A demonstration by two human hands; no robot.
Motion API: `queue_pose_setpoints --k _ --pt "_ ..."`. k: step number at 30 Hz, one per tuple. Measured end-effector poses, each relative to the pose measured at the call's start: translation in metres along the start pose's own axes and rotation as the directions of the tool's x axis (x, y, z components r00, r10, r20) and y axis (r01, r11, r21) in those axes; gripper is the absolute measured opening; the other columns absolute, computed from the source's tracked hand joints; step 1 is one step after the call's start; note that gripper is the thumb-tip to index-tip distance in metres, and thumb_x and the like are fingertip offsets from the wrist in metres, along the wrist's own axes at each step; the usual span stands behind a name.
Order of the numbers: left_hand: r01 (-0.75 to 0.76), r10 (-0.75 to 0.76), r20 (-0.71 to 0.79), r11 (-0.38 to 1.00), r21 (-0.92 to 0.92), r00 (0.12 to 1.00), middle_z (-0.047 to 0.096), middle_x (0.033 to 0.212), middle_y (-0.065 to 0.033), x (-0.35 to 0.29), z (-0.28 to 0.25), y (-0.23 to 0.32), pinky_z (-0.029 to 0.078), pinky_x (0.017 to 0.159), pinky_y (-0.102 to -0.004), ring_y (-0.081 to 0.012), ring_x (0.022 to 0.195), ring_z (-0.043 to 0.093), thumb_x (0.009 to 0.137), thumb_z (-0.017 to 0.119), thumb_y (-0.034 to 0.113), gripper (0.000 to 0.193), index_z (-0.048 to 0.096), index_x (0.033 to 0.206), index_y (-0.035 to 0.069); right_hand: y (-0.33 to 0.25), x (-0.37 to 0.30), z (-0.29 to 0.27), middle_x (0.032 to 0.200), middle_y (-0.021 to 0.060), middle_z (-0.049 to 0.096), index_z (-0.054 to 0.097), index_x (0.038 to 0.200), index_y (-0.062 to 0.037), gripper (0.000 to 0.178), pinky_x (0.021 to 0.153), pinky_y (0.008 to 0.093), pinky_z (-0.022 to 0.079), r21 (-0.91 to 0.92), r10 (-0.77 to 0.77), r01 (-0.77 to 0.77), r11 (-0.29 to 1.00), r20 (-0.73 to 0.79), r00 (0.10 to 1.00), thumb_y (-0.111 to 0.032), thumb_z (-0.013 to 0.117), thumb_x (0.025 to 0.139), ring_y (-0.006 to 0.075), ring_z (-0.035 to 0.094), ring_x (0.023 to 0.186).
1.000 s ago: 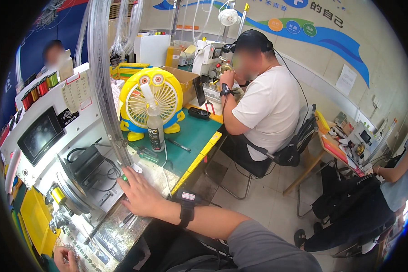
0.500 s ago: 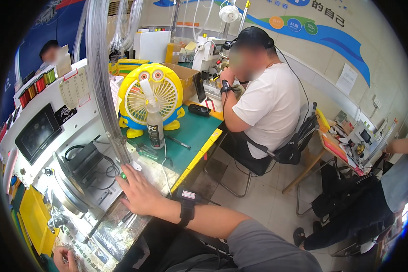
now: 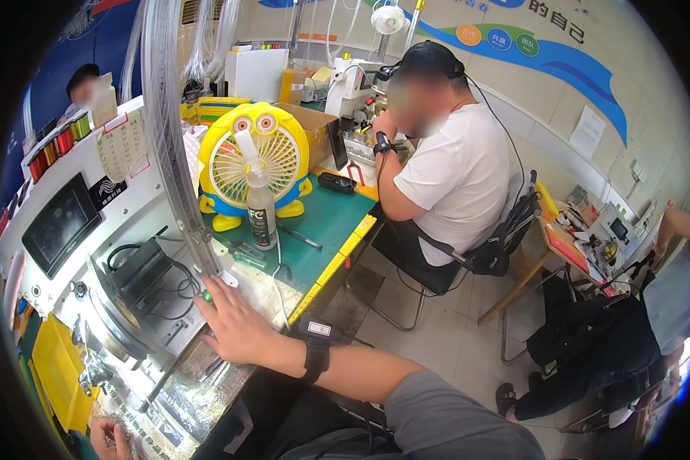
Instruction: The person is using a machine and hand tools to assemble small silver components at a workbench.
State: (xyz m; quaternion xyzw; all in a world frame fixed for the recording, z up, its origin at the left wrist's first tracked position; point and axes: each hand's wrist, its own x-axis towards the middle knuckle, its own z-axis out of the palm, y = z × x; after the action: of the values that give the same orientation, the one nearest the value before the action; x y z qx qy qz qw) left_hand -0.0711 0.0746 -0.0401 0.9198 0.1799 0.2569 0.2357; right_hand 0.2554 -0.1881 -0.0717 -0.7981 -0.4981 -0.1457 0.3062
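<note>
My right hand (image 3: 238, 326) lies with fingers outstretched on the near edge of a white machine (image 3: 134, 201). Its fingertips are beside a small green knob (image 3: 207, 294) at the foot of a metal post. Down at the lower left, my left hand (image 3: 110, 440) is curled on the near side of the bench, partly cut off by the picture's rim; whatever is between its fingers is hidden. Between the hands stands the machine's round metal wheel (image 3: 113, 318), brightly lit. Behind the wheel, a black block (image 3: 139, 270) with looped cables sits in the machine.
A yellow fan (image 3: 254, 165), a clear bottle (image 3: 261, 218) and a pen (image 3: 300, 238) are on the green mat (image 3: 314, 268). A yellow tray (image 3: 56, 368) lies left of the wheel. To the right, a person (image 3: 452, 169) sits on a chair; another stands farther right.
The view has shifted very slightly. Both my hands stay in place. At the far right, the standing person's arm has risen a little.
</note>
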Motion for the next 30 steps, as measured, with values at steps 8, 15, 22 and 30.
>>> queue_pose_setpoints --k 8,15,22,30 --pt "-0.03 0.03 -0.01 1.0 -0.002 1.0 0.072 0.09 -0.0112 -0.001 0.0 -0.004 0.053 0.07 -0.0327 -0.0198 0.077 0.066 0.098 0.068 0.015 0.017 0.071 0.104 -0.002 -0.001 0.001 0.001 0.153 0.0345 0.031 0.045 0.142 0.0069 0.07 0.12 0.0528 0.031 -0.015 -0.011 0.01 1.0 -0.016 1.0 -0.026 0.074 0.088 0.0492 0.031 0.146" --pt "-0.023 0.023 -0.009 1.0 0.019 1.0 0.073 0.091 -0.0104 -0.001 0.001 -0.01 0.053 0.072 -0.0322 -0.0189 0.079 0.066 0.098 0.068 0.013 0.017 0.071 0.104 -0.002 0.0 0.0 0.001 0.154 0.0346 0.03 0.044 0.143 0.0069 0.07 0.12 0.0535 0.029 0.002 0.0 0.0 1.0 0.003 1.0 -0.026 0.073 0.089 0.0496 0.028 0.147" --pt "-0.073 0.074 -0.022 0.997 0.02 0.997 0.072 0.09 -0.0103 0.001 0.006 -0.007 0.053 0.07 -0.0316 -0.0194 0.079 0.066 0.098 0.067 0.012 0.016 0.07 0.103 -0.002 0.0 0.0 -0.002 0.154 0.0346 0.03 0.045 0.142 0.0064 0.069 0.12 0.0533 0.031 -0.014 0.014 -0.014 1.0 0.006 1.0 -0.025 0.074 0.088 0.0493 0.03 0.146" --pt "0.048 -0.048 0.003 0.994 -0.096 0.999 0.069 0.083 -0.0094 -0.005 0.009 -0.02 0.047 0.047 -0.0212 -0.011 0.061 0.061 0.101 0.066 0.019 0.018 0.069 0.1 0.001 -0.001 0.001 0.002 0.158 0.0346 0.023 0.045 0.141 0.0074 0.069 0.118 0.0551 0.033 -0.005 0.016 -0.016 1.0 0.008 1.0 -0.022 0.074 0.087 0.0496 0.029 0.148"
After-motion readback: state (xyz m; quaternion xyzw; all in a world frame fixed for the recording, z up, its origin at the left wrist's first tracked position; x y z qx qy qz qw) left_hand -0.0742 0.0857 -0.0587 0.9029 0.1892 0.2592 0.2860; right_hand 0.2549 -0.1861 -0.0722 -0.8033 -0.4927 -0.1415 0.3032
